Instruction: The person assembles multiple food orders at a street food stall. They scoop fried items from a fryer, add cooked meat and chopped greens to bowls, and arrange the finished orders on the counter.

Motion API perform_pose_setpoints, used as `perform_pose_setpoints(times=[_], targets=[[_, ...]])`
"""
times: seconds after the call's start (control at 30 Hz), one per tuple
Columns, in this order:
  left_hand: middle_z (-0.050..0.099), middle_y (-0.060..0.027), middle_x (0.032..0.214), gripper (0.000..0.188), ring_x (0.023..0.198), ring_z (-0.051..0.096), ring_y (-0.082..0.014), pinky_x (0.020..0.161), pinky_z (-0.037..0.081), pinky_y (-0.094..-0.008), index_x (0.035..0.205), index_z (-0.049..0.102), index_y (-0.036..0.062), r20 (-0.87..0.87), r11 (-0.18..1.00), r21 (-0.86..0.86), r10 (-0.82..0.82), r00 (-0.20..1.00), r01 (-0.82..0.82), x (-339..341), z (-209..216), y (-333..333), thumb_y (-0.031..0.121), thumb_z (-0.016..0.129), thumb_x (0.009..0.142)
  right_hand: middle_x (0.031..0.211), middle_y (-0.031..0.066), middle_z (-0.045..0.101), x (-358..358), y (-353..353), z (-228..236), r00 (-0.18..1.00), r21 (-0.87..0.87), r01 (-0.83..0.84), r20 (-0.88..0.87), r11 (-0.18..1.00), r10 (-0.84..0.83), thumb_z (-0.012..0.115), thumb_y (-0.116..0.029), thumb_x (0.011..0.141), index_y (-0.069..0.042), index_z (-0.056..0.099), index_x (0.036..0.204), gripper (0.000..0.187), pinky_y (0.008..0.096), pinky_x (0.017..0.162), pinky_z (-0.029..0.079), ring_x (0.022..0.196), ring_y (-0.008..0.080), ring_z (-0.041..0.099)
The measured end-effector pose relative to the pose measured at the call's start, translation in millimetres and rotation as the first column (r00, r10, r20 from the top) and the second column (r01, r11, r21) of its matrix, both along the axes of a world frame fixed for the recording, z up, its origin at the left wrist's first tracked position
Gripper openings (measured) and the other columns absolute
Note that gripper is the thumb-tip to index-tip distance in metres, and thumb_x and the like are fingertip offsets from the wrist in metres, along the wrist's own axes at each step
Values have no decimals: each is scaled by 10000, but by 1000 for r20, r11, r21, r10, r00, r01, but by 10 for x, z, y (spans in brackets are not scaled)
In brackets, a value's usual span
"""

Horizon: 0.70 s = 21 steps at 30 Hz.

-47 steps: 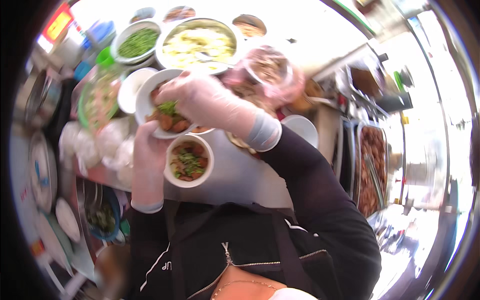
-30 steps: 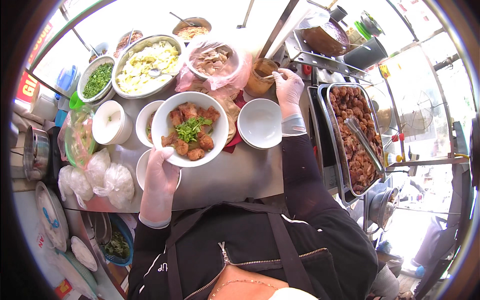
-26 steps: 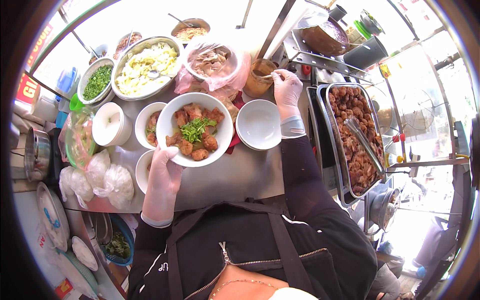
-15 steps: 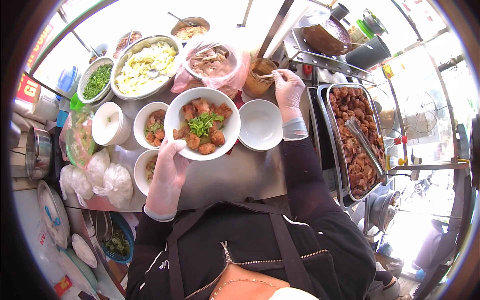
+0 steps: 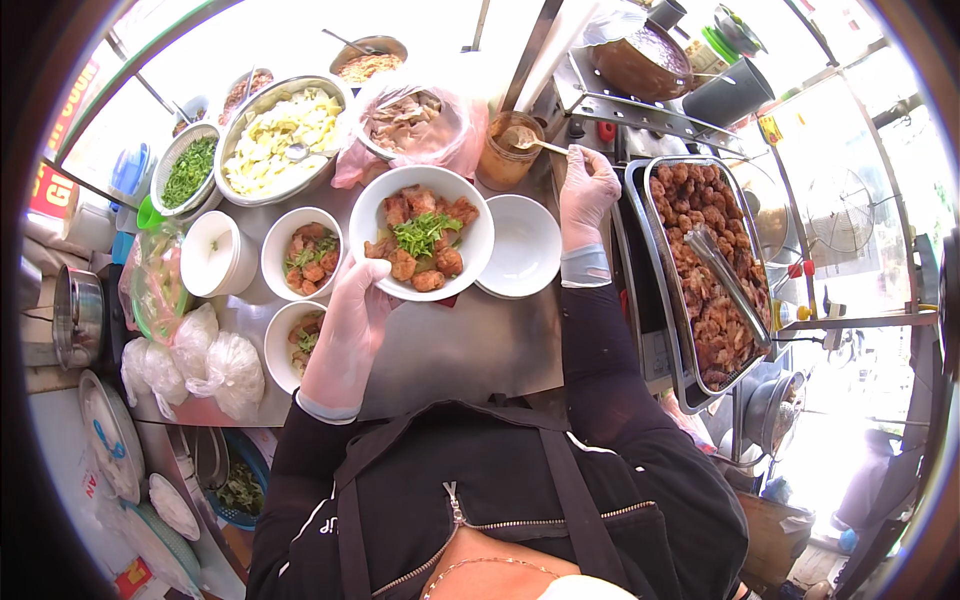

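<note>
My gloved left hand (image 5: 352,315) grips the lower left rim of a white bowl (image 5: 478,262), thumb over the edge. Browned meat pieces (image 5: 402,264) and chopped green herbs (image 5: 426,235) fill it, and it is held up over the counter. My gloved right hand (image 5: 588,190) pinches the handle of a spoon (image 5: 540,146), whose pale, loaded-looking head is over the mouth of a jar (image 5: 503,168) of brown sauce. Between the jar and my right forearm stand stacked empty white bowls (image 5: 522,250), partly behind the held bowl.
Two filled bowls (image 5: 303,252) and a white bowl stack (image 5: 217,255) stand left, near knotted plastic bags (image 5: 225,370). Behind are herbs in a basket (image 5: 187,170), a basin of pale yellow slices (image 5: 285,130) and a pink-bagged meat bowl (image 5: 405,122). A fried-meat tray (image 5: 712,290) with tongs lies right.
The spoon's head has come up out of the jar into sight as my right hand moved slightly right and down. The held bowl has shifted a little right and up.
</note>
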<state>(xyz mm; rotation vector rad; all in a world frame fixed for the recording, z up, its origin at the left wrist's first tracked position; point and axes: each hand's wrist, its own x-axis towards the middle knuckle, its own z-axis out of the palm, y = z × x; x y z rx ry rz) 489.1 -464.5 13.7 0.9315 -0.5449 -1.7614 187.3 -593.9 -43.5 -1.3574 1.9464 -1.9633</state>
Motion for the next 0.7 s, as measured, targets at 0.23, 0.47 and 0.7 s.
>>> perform_pose_setpoints(times=[0.23,0.47,0.7], targets=[[549,-170,1302,646,1136,623,-262,951,539,-407,1394,358,-25,-7,997,-52,-54,999,54,-134,-48,-134,143,560,803,742,50,696,-66,-18,7,988,-81,-10,154,997,23,738,-80,867,21,721,885,104,217,599,478,628,78,601],[558,-198,1291,624,1114,653,-300,936,582,-438,1391,363,-2,-133,995,-104,-23,991,9,-266,-63,-210,38,494,783,756,32,670,292,696,641,835,-108,-382,384,918,393,703,-31,900,38,694,931,76,172,609,455,654,56,594],[584,-142,1235,609,1084,648,-253,909,582,-437,1362,420,55,-124,1000,-3,-19,992,18,-280,-132,-113,40,525,762,756,61,693,299,645,633,956,-95,-200,198,975,216,702,-37,898,55,718,923,97,229,613,500,679,105,625]])
